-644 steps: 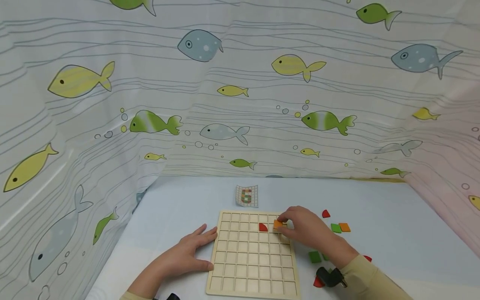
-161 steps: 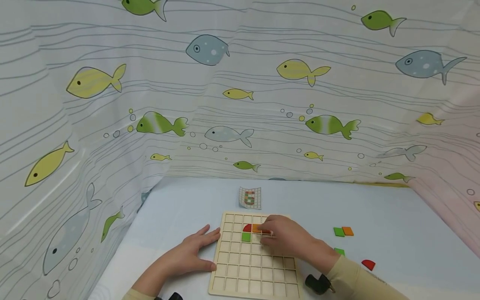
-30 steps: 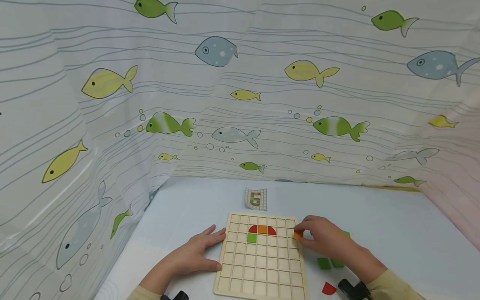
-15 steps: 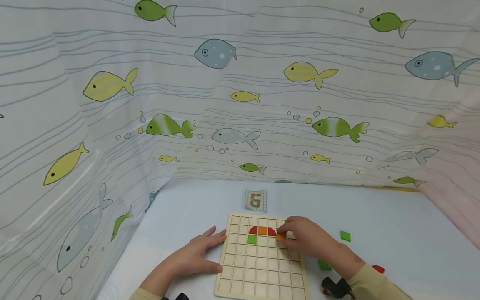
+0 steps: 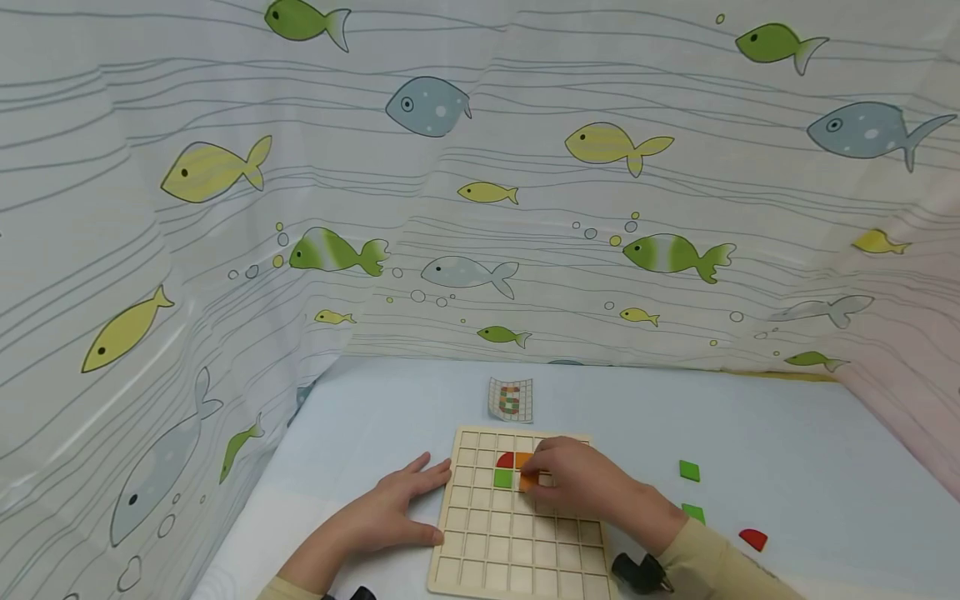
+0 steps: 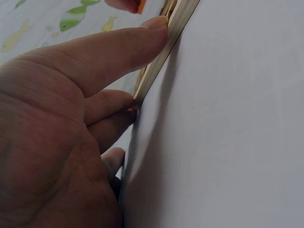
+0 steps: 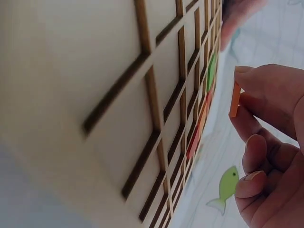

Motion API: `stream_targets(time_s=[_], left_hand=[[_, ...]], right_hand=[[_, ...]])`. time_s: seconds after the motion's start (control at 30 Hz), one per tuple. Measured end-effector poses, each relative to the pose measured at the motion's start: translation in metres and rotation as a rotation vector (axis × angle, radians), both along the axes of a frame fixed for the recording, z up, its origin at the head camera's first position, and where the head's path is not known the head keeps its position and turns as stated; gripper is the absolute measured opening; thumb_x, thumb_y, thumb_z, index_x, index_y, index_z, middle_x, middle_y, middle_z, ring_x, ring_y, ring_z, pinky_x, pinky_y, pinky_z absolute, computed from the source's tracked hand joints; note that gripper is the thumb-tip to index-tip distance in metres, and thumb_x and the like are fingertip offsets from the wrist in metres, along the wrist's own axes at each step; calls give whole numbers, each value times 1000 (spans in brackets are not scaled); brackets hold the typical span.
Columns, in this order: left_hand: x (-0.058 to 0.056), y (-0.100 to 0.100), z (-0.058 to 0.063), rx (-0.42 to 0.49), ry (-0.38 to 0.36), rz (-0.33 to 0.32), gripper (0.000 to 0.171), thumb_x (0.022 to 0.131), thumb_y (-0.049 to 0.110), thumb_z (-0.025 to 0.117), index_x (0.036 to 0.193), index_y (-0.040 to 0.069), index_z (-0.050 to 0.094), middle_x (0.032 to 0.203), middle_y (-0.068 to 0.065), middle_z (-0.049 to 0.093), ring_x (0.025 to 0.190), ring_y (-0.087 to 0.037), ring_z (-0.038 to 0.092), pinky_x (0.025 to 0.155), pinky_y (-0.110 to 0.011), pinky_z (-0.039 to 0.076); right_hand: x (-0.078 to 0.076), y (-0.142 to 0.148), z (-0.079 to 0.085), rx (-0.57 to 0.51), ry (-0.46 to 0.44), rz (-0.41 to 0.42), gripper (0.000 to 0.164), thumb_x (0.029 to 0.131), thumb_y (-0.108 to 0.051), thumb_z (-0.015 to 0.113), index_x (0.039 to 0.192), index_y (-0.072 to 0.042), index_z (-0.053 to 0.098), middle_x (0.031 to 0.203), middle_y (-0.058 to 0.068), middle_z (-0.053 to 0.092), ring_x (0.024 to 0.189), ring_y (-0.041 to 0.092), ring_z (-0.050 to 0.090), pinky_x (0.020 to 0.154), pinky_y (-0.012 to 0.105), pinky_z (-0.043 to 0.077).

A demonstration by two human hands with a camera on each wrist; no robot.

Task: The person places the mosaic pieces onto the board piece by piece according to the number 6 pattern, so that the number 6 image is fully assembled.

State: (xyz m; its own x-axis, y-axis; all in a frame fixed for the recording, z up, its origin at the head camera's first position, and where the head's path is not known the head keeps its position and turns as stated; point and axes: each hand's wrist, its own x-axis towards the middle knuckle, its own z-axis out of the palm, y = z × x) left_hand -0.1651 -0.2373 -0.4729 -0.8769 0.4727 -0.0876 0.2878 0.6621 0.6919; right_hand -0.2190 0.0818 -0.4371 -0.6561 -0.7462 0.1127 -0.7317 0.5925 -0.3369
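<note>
Pinching an orange tile point(image 5: 528, 482), right hand point(image 5: 581, 478) hovers over grid board point(image 5: 517, 552); left hand point(image 5: 384, 510), fingers spread, touches its edge.

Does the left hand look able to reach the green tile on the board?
Probably yes. The left hand holds nothing at the left edge of the board, only bare squares between it and the green tile. The right hand, pinching an orange tile, is beyond it.

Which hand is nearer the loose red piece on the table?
Right. The right hand pinches an orange square over the board, with the red piece off to its right; the left hand is farther away, at the board's left edge.
</note>
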Motion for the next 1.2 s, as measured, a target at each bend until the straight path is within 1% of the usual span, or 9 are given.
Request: stream_targets(time_s=[0.17,0.3,0.4,0.6,0.73,0.93,1.07,1.2], left_hand=[[0,0,1,6,-1,-4,88,75,51,80,149,16,48,156,7,37,149,-32,14,107,-69,18],[0,0,0,10,1,-6,87,76,50,80,149,16,47,156,7,37,149,-32,14,107,-69,18],[1,0,0,14,4,-8,86,76,50,80,149,16,47,156,7,37,149,-32,14,107,-68,19],[0,-1,0,19,3,-12,86,77,50,80,149,16,48,156,7,37,149,-32,13,108,-68,19],[0,-1,1,10,-3,-13,87,77,52,79,149,15,47,156,7,37,149,-33,14,107,-69,19],[0,-1,2,8,0,-7,88,76,51,80,149,14,47,156,6,38,149,-32,14,108,-68,19],[0,-1,1,5,-11,-3,87,76,52,79,149,15,47,156,7,37,148,-33,14,107,-69,19],[1,-1,0,8,-9,0,87,76,52,79,149,17,47,156,8,36,148,-33,14,106,-70,19]], right_hand=[[1,-11,1,-20,-16,42,15,88,-23,74,100,-15,78,88,-12,63,81,3,54,74,23,49],[2,-18,-1,-17,-4,74,14,89,-24,75,98,-15,78,89,-12,64,83,4,56,77,23,49],[2,-23,-3,-1,10,80,13,88,-26,76,97,-16,78,90,-12,65,84,4,56,79,23,49],[4,-29,-8,33,19,90,11,87,-28,77,94,-19,78,88,-15,63,80,1,54,76,21,49],[5,-31,-8,26,20,109,10,87,-26,78,94,-20,78,88,-16,64,81,-1,55,75,20,49],[6,-34,-7,24,41,143,10,88,-24,77,96,-19,78,88,-14,65,79,-1,54,74,18,47],[6,-36,-8,37,26,141,10,88,-24,77,97,-19,78,89,-13,65,78,-1,53,72,17,46],[6,-37,-10,38,31,141,10,88,-24,77,96,-19,78,89,-13,65,78,-1,54,72,17,46]])
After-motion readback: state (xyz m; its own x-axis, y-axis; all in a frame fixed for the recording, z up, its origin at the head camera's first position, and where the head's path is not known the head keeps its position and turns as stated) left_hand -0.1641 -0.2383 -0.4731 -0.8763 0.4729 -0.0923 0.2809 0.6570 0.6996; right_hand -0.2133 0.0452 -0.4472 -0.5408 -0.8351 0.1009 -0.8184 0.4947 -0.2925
